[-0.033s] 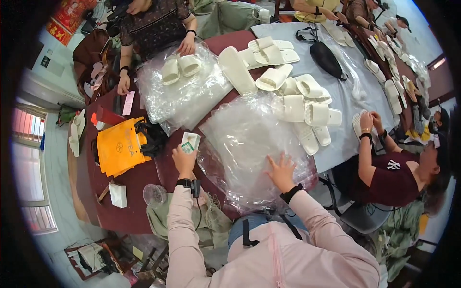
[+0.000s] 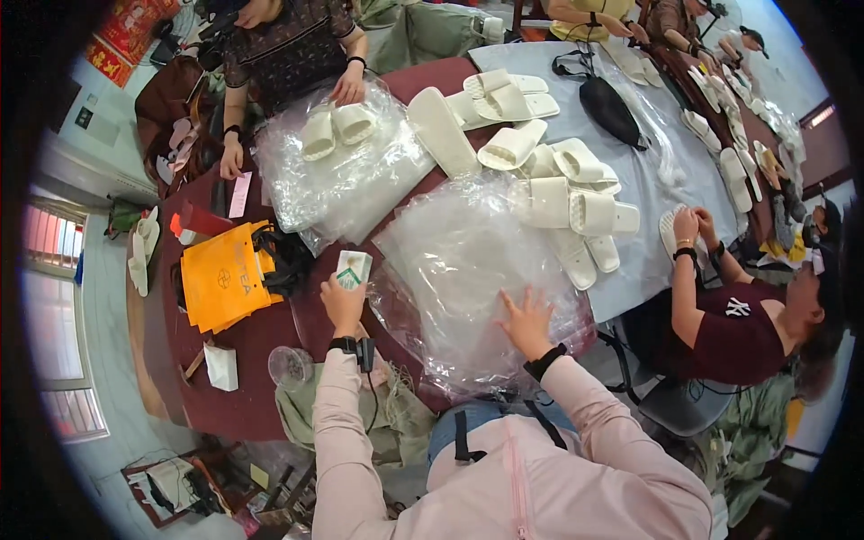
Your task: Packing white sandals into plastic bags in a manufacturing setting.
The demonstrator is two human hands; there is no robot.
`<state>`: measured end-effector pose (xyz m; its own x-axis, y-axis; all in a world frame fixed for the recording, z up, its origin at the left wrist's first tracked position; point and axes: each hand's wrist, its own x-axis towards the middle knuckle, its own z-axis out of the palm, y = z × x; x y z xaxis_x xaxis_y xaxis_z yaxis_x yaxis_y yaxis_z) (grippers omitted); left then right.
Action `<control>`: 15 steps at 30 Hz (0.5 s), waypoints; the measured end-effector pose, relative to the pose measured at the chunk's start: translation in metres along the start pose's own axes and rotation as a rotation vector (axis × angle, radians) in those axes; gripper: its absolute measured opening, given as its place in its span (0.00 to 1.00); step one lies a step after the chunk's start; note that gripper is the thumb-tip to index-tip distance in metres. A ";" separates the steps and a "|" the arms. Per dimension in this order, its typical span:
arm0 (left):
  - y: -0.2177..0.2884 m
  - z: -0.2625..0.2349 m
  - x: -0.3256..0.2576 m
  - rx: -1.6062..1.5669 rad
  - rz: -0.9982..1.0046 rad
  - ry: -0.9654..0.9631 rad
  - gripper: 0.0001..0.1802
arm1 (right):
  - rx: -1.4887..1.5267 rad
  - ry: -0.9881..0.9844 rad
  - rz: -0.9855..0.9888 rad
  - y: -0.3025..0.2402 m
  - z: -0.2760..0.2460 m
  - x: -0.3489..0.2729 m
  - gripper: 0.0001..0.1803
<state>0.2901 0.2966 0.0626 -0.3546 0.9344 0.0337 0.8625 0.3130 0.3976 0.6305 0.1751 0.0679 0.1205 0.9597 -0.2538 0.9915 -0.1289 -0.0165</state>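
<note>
Nothing moved: left hand (image 2: 343, 302) grips small packet (image 2: 352, 268); right hand (image 2: 526, 321) flat, open on plastic bags (image 2: 468, 261).

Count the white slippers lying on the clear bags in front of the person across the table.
2 white slippers, side by side on the far clear bag pile, beside that person's hand. More could lie hidden under plastic.

I see pale pink long sleeves on both my arms, with a pink zip running down the jacket front. My left hand (image 2: 343, 304) has a black wrist device with a dangling cable; my right hand (image 2: 526, 321) has a black band.
</note>
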 end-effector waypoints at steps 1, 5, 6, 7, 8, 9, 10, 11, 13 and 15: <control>-0.005 0.000 0.001 -0.004 0.008 -0.004 0.34 | 0.014 -0.016 -0.022 0.000 0.002 0.002 0.38; -0.027 -0.002 0.009 0.074 -0.190 0.077 0.34 | -0.019 -0.021 -0.082 -0.006 0.007 0.005 0.38; -0.036 -0.001 0.012 0.100 -0.181 0.084 0.34 | -0.020 -0.019 -0.072 -0.009 0.006 0.005 0.38; -0.040 -0.002 0.013 0.124 -0.172 0.090 0.34 | -0.011 -0.046 -0.062 -0.011 0.006 0.006 0.38; -0.043 -0.002 0.013 0.143 -0.166 0.077 0.35 | -0.001 -0.073 -0.054 -0.012 0.005 0.006 0.38; -0.045 -0.001 0.012 0.139 -0.160 0.075 0.35 | -0.001 -0.070 -0.047 -0.012 0.004 0.005 0.38; -0.043 -0.002 0.012 0.079 -0.127 0.104 0.35 | 0.016 -0.081 -0.046 -0.013 0.006 0.004 0.38; -0.040 -0.002 0.012 0.020 -0.095 0.133 0.35 | 0.034 -0.091 -0.045 -0.013 0.007 0.003 0.38; -0.029 -0.002 0.015 -0.080 -0.051 0.097 0.35 | 0.039 -0.079 -0.047 -0.012 0.008 0.001 0.38; -0.010 -0.001 0.023 -0.207 0.290 0.036 0.35 | 0.045 -0.068 -0.051 -0.012 0.010 0.000 0.38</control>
<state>0.2732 0.3145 0.0599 -0.1218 0.9715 0.2035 0.8389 -0.0088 0.5443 0.6184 0.1746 0.0584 0.0650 0.9462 -0.3170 0.9929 -0.0930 -0.0741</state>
